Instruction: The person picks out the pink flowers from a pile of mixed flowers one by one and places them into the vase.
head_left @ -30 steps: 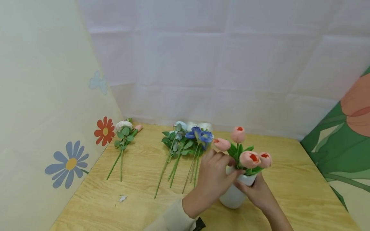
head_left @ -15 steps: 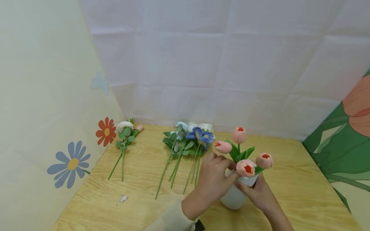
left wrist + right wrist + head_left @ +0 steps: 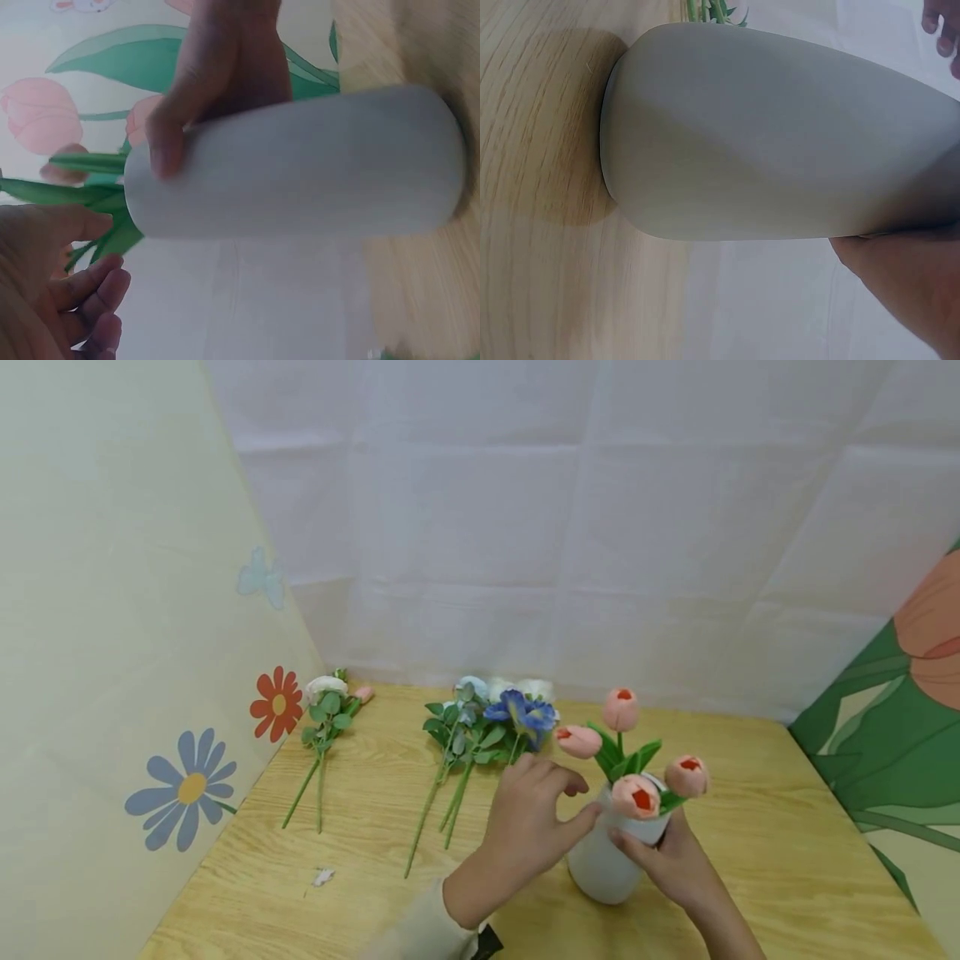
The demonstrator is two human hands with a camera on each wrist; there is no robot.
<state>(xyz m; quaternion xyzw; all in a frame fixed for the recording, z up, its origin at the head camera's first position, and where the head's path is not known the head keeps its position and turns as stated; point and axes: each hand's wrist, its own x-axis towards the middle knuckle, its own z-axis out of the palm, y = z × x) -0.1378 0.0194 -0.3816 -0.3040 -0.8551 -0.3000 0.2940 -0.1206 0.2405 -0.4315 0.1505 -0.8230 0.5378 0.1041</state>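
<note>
A white vase (image 3: pixel 600 864) stands upright on the wooden table and holds several pink tulips (image 3: pixel 621 710) with green leaves. My right hand (image 3: pixel 670 862) grips the vase near its rim from the right, thumb across the front; in the left wrist view that thumb presses on the vase's wall (image 3: pixel 300 165). Just left of the rim is my left hand (image 3: pixel 525 818), fingers loosely bent, thumb apart from them, nothing between. The left wrist view has this left hand (image 3: pixel 56 281) beside the tulip leaves (image 3: pixel 116 206). Most of my right hand is hidden behind the vase.
Blue, white and pale blue flowers (image 3: pixel 521 714) lie at the table's back middle, stems toward me. A white flower (image 3: pixel 326 687) and a pink bud (image 3: pixel 363 694) lie at the back left. A white scrap (image 3: pixel 322 877) is at front left. Decorated panels flank the table.
The front tulip has shifted left and lower, apart from the one at right. My left hand has let go of it and drawn back left. My right hand keeps its grip.
</note>
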